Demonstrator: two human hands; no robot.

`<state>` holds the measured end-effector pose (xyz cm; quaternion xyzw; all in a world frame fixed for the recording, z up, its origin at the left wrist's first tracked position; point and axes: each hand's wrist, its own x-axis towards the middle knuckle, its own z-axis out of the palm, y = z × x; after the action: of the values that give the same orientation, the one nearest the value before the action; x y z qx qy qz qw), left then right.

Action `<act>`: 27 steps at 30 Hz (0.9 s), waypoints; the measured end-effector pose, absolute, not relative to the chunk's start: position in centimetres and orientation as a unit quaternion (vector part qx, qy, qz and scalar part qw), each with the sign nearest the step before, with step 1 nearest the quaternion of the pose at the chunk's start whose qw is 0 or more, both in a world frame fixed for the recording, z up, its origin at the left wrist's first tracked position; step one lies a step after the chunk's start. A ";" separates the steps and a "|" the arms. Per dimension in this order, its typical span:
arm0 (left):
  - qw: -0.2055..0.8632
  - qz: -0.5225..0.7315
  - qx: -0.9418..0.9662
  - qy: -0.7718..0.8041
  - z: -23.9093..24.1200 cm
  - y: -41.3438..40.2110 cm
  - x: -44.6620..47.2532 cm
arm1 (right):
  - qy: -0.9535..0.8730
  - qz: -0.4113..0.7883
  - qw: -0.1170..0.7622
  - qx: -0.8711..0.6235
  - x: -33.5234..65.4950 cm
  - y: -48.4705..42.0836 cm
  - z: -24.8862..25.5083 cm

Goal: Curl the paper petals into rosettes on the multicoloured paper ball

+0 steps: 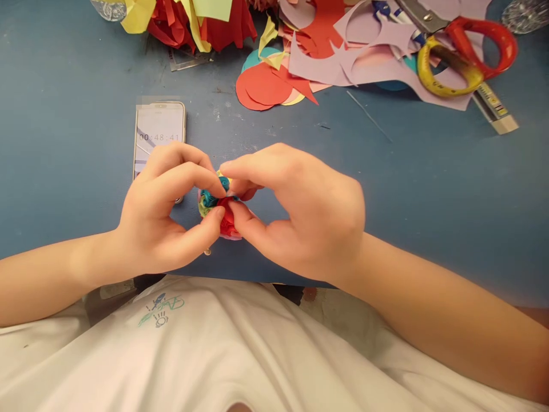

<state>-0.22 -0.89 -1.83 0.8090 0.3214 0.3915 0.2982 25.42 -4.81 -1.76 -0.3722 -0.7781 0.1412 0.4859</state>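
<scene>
- Just right of the phone, by the near edge of the desk, the left hand and right hand meet fingertip to fingertip, both pinching a rolled paper bundle.
- Bare desk lies open far right of the phone.
- The phone's screen reads 00:48:41.
- Beyond the phone, rightward, scissors lie on paper scraps.

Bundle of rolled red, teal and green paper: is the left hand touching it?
Touching. The head view shows the left hand pinching the bundle of rolled red, teal and green paper between thumb and forefinger, no gap; the right hand grips it too.
</scene>
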 end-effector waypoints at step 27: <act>0.310 0.382 0.808 0.324 -2.2 -0.1 -0.7 | -0.825 0.299 0.367 -0.308 28.0 -0.7 -0.8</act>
<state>-0.74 -0.10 -2.22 0.8081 0.3239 0.3818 0.3104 28.04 -0.69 -0.85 -0.3082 -0.8254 0.2987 0.3668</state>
